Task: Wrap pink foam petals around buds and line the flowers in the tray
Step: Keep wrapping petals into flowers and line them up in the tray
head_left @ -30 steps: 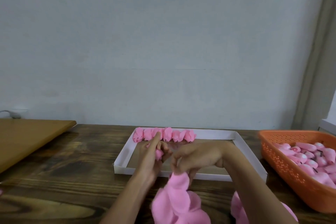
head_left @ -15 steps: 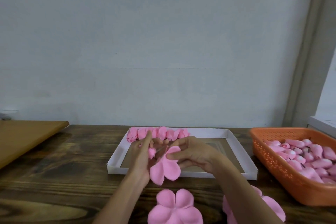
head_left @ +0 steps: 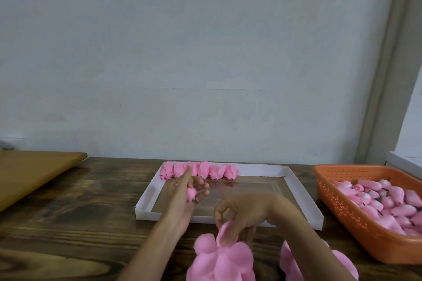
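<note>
My left hand (head_left: 180, 198) holds a small pink bud (head_left: 191, 193) over the left part of the white tray (head_left: 296, 191), its forefinger pointing away. My right hand (head_left: 246, 214) is lower, at the tray's near edge. Its fingertips pinch the raised edge of a pink foam petal piece (head_left: 225, 234) on top of a petal stack (head_left: 219, 258). A row of several wrapped pink flowers (head_left: 201, 170) lines the tray's far left side. The rest of the tray floor is bare.
An orange perforated basket (head_left: 342, 207) full of pink buds (head_left: 388, 201) stands to the right. A second pile of pink petals (head_left: 294, 264) lies under my right forearm. A light wooden board (head_left: 34, 173) sits at the far left on the dark wooden table (head_left: 80, 223).
My right hand had a petal piece up against the bud half a second ago. It has dropped back to the stack near me and now pinches a petal there. My left hand stays put.
</note>
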`<state>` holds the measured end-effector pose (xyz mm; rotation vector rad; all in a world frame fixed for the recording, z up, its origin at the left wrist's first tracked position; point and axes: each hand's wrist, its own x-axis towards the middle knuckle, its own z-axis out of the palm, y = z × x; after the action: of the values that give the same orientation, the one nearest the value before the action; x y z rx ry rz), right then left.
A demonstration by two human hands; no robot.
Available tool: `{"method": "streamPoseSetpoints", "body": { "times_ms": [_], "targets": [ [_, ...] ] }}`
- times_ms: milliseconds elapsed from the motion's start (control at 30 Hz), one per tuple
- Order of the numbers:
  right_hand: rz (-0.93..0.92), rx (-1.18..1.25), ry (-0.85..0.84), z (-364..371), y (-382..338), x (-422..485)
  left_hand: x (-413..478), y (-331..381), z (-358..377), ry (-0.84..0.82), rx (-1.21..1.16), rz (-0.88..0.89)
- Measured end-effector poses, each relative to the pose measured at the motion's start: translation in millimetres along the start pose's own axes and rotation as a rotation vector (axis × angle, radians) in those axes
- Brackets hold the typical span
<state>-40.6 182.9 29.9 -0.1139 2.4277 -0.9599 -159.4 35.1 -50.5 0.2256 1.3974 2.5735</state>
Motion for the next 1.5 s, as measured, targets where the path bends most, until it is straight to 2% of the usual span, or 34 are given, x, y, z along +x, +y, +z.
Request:
{"method": "streamPoseSetpoints", "body": {
  "times_ms": [233, 633, 767, 933, 1100, 1200, 1300, 1400, 1500],
  "targets": [
    [-0.008, -0.012, 0.011, -10.4, -4.9, -5.9, -3.4, 0.6, 0.1, -0.038, 0.052, -0.001],
    [0.023, -0.104, -0.146, -15.3, -3.0, -7.9, -6.1, 1.8, -0.2, -0.039, 0.084, -0.015],
    [-0.075, -0.190, -0.140, -14.8, -3.2, -7.3, -4.6, 1.5, 0.7, -0.050, 0.083, -0.010],
    [-0.213, -0.268, -0.027, -22.3, -2.0, -14.9, -3.5, 0.2, -1.1, -0.051, 0.082, 0.000],
    [-0.273, -0.038, 0.064, -30.7, 10.2, -17.2, -1.5, -0.7, 1.0, -0.033, 0.087, 0.001],
    [-0.304, 0.265, 0.159, -28.3, 17.9, -8.7, -2.1, 0.1, 0.2, -0.032, 0.081, -0.004],
    [-0.290, 0.568, 0.344, -20.6, 23.3, 9.9, -3.0, 0.7, -3.0, -0.061, 0.054, -0.005],
    [-0.269, 0.674, 0.622, -11.8, 23.6, 30.0, -4.4, 1.8, -2.4, -0.105, 0.075, -0.035],
    [-0.328, 0.813, 0.734, -0.4, 19.0, 41.7, -8.4, 3.6, -1.2, -0.125, 0.101, -0.033]
  ]
}}
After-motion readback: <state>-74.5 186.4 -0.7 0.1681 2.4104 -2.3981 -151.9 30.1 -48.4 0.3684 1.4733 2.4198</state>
